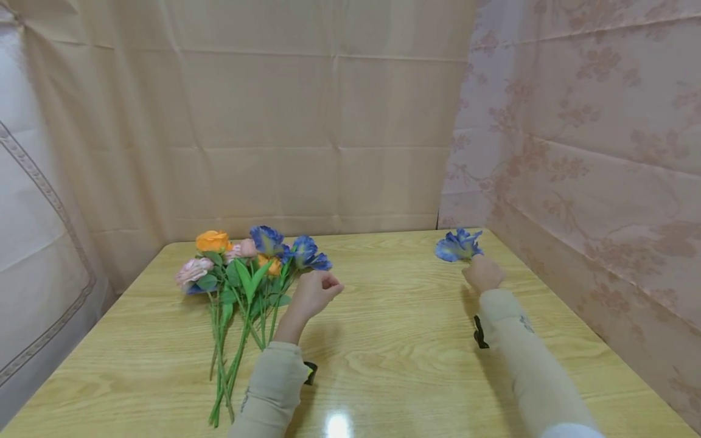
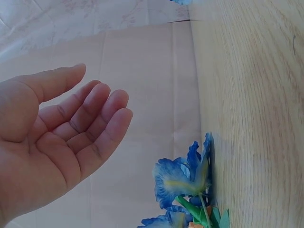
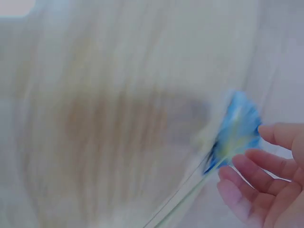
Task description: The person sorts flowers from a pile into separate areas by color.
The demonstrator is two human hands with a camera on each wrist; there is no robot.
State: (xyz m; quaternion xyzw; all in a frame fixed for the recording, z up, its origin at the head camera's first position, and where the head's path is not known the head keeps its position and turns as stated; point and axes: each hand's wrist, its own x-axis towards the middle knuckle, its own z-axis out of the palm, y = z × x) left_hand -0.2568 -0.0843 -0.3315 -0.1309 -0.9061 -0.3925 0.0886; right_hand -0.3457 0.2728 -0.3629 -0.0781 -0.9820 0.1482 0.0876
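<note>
Apparently for easy reach, the bunch (image 1: 249, 283) lies at the left of the table (image 1: 394, 328), its orange, pink and blue heads (image 1: 213, 241) toward the far edge and its stems (image 1: 235, 359) running back toward the near side, where they can be grasped without crushing petals. Well apart, near the far right corner, lies the lone flower (image 1: 459, 245), a blue one, perhaps set there to keep its stem (image 3: 181, 202) from tangling with the others. The right hand (image 1: 484, 274) is just beside it, thumb and fingers parted; blur leaves contact with the stem unclear, but nothing looks gripped, and such a loose shape would spare the bloom. The left hand (image 1: 314, 295) hovers beside the bunch, fingers gently bent, thumb apart, palm bare, probably idle and raised so as not to press the flowers.
</note>
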